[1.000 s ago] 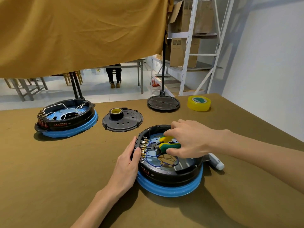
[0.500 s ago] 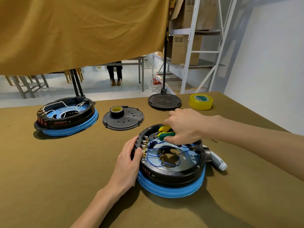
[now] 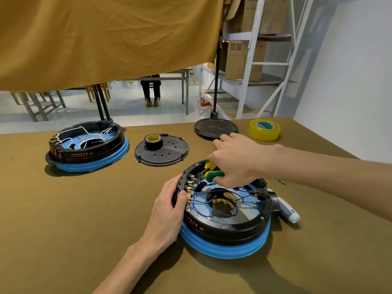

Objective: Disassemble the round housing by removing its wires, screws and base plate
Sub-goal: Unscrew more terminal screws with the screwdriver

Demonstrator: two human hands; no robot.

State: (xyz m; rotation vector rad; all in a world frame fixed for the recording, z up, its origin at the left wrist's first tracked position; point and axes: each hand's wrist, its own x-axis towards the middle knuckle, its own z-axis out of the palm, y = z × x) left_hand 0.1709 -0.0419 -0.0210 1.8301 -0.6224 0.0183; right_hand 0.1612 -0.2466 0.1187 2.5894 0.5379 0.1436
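The round housing (image 3: 227, 211) sits on the olive surface (image 3: 63, 230), its blue wires (image 3: 212, 193) looping across the open inside. The left hand (image 3: 167, 211) grips its left rim beside the brass terminals (image 3: 189, 195). The right hand (image 3: 237, 160) clasps green-and-yellow pliers (image 3: 212, 171) over the far rim. A second housing (image 3: 87, 145), a black plate (image 3: 161, 150) carrying a tape roll (image 3: 153, 141), and yellow tape (image 3: 264, 129) lie beyond.

An olive cloth-covered worktop (image 3: 63, 209) carries two round black housings on blue rings, one near (image 3: 229, 225), one far-left (image 3: 89, 149), two black round plates (image 3: 169, 153) (image 3: 215, 128), and a yellow tape roll (image 3: 264, 130) at the far edge.
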